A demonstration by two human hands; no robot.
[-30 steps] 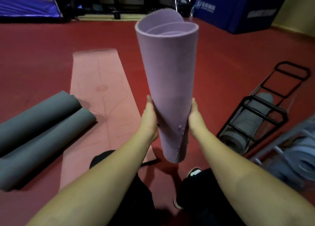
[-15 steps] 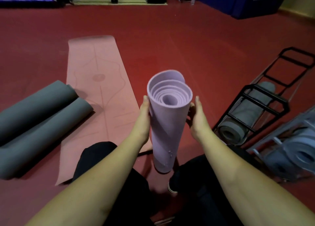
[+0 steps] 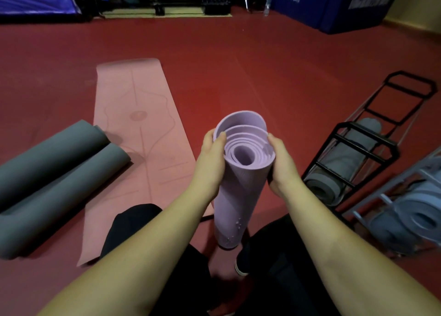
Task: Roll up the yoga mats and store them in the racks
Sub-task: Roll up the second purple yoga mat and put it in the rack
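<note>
A rolled purple yoga mat (image 3: 230, 196) stands upright on the red floor between my knees, its spiral top end facing me. My left hand (image 3: 211, 159) grips its upper left side, thumb hooked over the rim. My right hand (image 3: 281, 165) holds the upper right side, fingers wrapped behind the roll. A pink mat (image 3: 136, 153) lies unrolled flat on the floor to the left. At the right stands a black wire rack (image 3: 372, 137) holding one grey rolled mat (image 3: 338, 170).
Two grey rolled mats (image 3: 47, 177) lie side by side at the left, next to the pink mat. A second metal rack (image 3: 386, 196) with blue-grey rolls (image 3: 415, 215) is at the far right. Blue padded blocks (image 3: 334, 3) and dark equipment line the far wall.
The purple roll came down from high in front of my face to stand low on the floor, its top end now visible. Both hands slid up to its upper rim.
</note>
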